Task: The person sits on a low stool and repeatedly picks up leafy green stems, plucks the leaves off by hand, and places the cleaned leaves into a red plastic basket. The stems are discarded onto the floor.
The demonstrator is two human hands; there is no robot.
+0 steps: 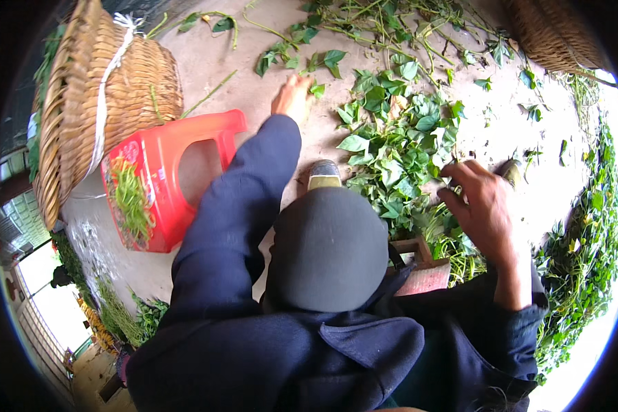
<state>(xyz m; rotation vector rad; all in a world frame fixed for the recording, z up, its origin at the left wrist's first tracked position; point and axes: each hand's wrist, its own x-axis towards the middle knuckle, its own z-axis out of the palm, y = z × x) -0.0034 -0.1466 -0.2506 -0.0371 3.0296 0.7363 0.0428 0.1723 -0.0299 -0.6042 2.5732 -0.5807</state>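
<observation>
My left hand (pixel 292 98) reaches forward over the concrete floor, blurred, beside a small green leaf (pixel 318 90). Whether its fingers hold anything cannot be made out. At the right edge of a heap of loose green leaves (pixel 396 139), my right hand (pixel 486 206) hovers with thumb and forefinger bent and apart, with nothing visible between them. Left of my left arm stands a red plastic stool (pixel 206 123), a bunch of cut green stems (pixel 131 203) on its seat. Long leafy vines (pixel 376 38) lie strewn ahead of both hands.
A wicker basket (pixel 129 77) tied with white cord (pixel 103 98) stands behind the stool; another wicker basket (pixel 556 36) is at the upper right. More vines (pixel 582 288) are piled along the right. A shoe tip (pixel 324 172) and a low wooden seat (pixel 427 275) are close to me.
</observation>
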